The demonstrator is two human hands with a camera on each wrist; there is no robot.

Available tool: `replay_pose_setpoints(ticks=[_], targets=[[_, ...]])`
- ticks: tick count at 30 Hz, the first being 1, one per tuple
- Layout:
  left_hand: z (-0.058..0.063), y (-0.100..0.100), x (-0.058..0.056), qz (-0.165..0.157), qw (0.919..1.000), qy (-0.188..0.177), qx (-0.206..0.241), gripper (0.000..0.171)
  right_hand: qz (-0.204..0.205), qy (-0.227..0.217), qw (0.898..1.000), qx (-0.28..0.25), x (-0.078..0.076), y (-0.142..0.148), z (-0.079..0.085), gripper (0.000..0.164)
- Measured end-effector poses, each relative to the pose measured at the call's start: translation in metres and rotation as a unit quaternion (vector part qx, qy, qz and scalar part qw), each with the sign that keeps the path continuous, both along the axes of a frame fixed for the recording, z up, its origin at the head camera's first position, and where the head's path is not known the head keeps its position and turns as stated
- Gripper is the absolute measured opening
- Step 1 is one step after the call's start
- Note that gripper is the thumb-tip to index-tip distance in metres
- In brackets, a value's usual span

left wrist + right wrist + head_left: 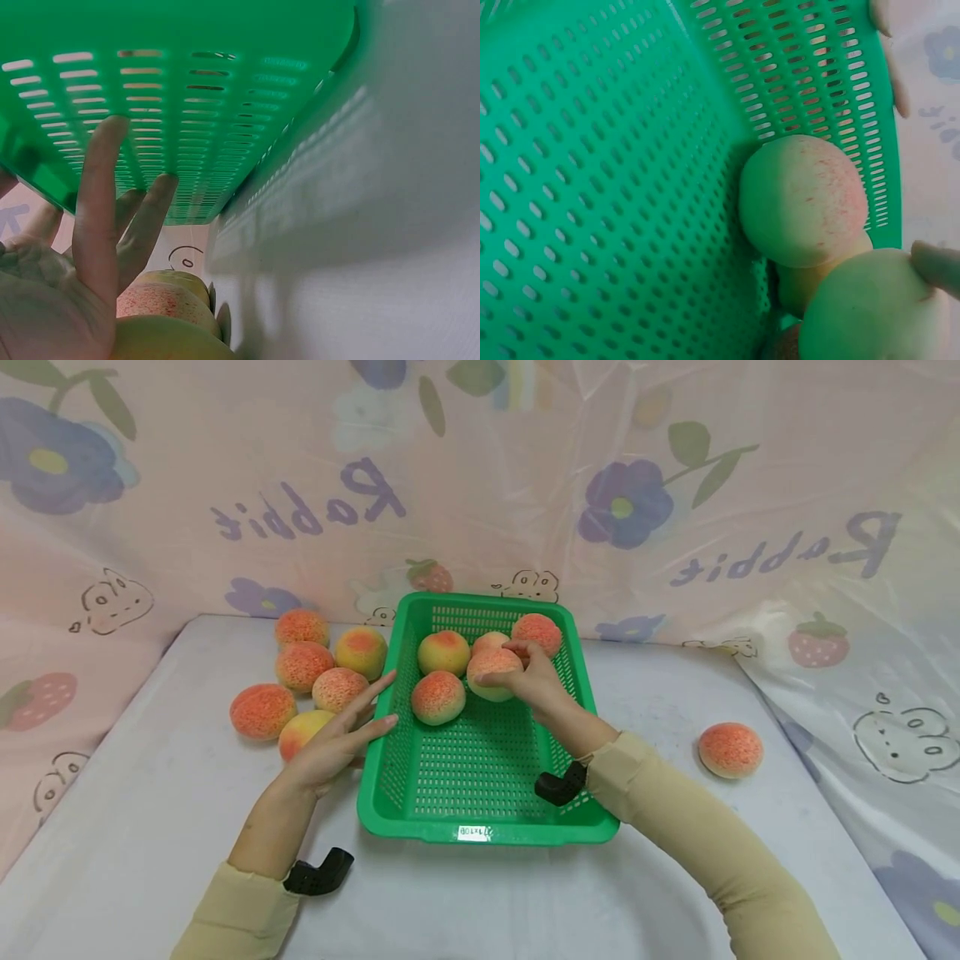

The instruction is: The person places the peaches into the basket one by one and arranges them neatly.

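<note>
A green plastic basket [390, 827] with perforated walls stands in the middle of the table. My right hand [546, 692] reaches over its right side and pinches a peach [491, 681] between thumb and fingers. The same peach [870, 319] shows up close in the right wrist view, a fingertip on it. Around it inside the basket are several more, among them a red-topped peach [438, 698] and a yellow peach [443, 653]. Against the basket's left outer wall [180, 34], my left hand [330, 753] has its fingers extended, fingertips right at the rim in the head view.
Left of the basket several peaches lie in a cluster, including a red peach [262, 712] and a yellow peach [303, 731] beside my left hand. A single peach [731, 750] lies far right on the white table [465, 910]. A printed curtain [480, 485] hangs behind.
</note>
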State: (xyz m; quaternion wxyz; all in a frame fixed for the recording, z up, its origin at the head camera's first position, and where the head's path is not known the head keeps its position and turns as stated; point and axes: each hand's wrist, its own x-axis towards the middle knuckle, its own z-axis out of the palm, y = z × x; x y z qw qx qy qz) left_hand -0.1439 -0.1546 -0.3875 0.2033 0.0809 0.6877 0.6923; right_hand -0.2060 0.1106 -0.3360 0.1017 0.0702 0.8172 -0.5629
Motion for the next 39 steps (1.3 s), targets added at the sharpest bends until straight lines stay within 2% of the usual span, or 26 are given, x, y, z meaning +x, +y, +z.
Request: replay_pose_setpoints(ticks=[10, 21, 29, 39], targets=[[0.000, 0.000, 0.000, -0.002, 0.9999, -0.003, 0.010, 0.065, 0.019, -0.023, 0.999, 0.032, -0.001, 0.000, -0.008, 0.071], [-0.001, 0.000, 0.000, 0.000, 1.0000, -0.001, 0.000, 0.064, 0.044, -0.046, 0.996, 0.069, -0.002, -0.002, -0.010, 0.078], [0.001, 0.000, 0.002, -0.004, 0.9999, 0.005, -0.016, 0.064, 0.057, -0.097, 0.993, 0.025, -0.004, 0.002, -0.008, 0.073], [0.001, 0.000, 0.002, -0.004, 0.9999, 0.007, -0.015, 0.064, 0.083, -0.102, 0.991, 0.027, -0.002, 0.006, 0.000, 0.066]])
